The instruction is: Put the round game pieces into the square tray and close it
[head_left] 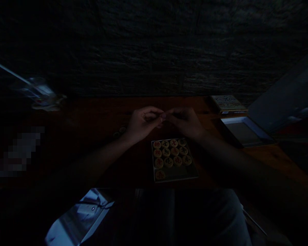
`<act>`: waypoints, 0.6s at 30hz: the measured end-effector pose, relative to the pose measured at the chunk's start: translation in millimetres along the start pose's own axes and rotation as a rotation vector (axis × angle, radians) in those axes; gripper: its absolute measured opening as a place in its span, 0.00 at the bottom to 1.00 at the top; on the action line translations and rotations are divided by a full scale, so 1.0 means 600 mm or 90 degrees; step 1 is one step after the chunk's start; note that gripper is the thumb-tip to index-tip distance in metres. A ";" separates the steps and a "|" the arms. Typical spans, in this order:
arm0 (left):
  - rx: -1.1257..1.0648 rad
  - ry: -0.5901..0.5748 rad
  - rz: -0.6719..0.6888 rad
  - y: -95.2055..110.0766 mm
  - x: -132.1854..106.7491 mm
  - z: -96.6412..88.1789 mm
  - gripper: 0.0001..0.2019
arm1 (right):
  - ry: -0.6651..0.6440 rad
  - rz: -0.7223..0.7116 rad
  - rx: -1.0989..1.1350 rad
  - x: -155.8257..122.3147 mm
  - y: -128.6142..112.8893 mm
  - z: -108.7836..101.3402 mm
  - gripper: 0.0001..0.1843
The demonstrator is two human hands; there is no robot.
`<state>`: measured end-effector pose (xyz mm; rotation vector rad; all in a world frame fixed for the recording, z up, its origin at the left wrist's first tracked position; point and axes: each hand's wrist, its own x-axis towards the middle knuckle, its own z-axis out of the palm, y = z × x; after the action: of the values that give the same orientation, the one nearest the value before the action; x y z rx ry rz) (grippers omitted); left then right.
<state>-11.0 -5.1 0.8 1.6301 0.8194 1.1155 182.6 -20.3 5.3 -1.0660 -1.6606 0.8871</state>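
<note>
My left hand and my right hand meet over the wooden table with their fingertips touching. Both are closed in a pinch; in the dim light I cannot make out what sits between the fingers, if anything. Just below them lies a shallow square tray holding rows of round xiangqi pieces with red and black characters. One red piece occupies the row nearest me. Beside my left wrist, a couple of loose round pieces rest on the table, partly lost in shadow.
At the right are an open box tray and a printed box near the stone wall. A transparent object stands at the far left. Below the table edge, at left, sits a pale open box.
</note>
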 end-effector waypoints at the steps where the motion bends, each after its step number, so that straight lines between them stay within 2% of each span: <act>1: -0.009 -0.001 -0.006 0.000 0.000 0.000 0.13 | -0.005 0.002 -0.001 -0.001 0.000 0.000 0.26; 10: -0.055 -0.003 -0.048 0.003 -0.001 -0.002 0.14 | -0.008 0.046 0.029 -0.005 -0.002 0.000 0.21; 18: -0.026 -0.013 -0.009 0.001 -0.002 -0.003 0.17 | -0.003 0.080 0.089 -0.005 -0.001 0.000 0.22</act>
<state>-13.0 -5.7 1.5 1.5971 0.7892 1.0967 182.9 -23.4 4.9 -1.0814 -1.5243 1.0709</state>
